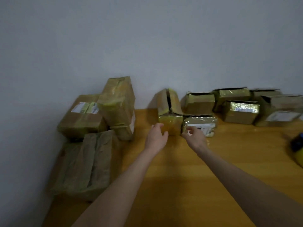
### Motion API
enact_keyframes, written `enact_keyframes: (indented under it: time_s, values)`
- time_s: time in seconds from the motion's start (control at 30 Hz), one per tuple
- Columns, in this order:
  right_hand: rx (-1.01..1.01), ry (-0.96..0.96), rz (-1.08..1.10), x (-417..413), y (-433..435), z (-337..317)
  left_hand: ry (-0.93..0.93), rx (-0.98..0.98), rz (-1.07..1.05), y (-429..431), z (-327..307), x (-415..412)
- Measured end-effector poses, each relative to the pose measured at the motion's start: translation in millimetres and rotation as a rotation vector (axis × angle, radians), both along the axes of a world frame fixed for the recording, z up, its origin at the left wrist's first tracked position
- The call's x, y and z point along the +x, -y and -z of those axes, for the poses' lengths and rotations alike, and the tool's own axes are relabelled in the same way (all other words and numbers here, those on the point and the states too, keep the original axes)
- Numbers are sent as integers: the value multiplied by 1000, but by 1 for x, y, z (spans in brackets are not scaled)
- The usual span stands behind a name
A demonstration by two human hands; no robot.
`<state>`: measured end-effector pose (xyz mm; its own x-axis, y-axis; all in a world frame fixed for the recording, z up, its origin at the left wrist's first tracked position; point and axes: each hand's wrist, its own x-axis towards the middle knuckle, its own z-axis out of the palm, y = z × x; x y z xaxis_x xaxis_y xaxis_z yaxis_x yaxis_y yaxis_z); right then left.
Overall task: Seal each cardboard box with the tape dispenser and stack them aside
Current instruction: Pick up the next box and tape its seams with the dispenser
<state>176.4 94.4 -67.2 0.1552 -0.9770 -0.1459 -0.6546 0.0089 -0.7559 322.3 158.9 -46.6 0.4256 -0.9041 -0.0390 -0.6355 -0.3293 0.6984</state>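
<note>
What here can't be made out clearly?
Head view only:
Blue and yellow object: cut off by the right edge, blurred; unidentifiable.
Shipping label: print too small and blurred.
Upright box: contents hidden in the dark gap between flaps.
Right hand: motion blur hides whether its fingers touch the labelled box.

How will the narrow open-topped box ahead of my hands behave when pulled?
The open-topped box looks narrow and fairly high, so it may tip if pulled near its top. Its glossy taped front looks slippery. Its top flaps gape apart, so they will likely flex.
</note>
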Motion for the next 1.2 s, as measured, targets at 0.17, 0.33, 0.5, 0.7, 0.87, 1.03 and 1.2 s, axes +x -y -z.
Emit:
enact_keyframes:
  time_s: [0.17,0.33,0.5,0.7,0.87,1.03,1.2]
  values:
    - [-3,58,203,-79,74,18,-196,73,-44,59,21,-56]
    - [180,153,46,-115,134,44,-349,154,-320,113,43,-106]
    - [245,69,-182,-130,167,63,-466,83,-502,134,53,-149]
    - [206,16,-229,-191,186,62,-357,106,-505,132,65,-184]
    - [222,-65,-250,-259,169,51,-167,52,-189,125,73,-215]
    - [193,-106,-130,-322,134,49,-157,16,-10,109,85,-275]
    - [195,-26,18,-363,117,50,-169,-85,-42,87,96,-322]
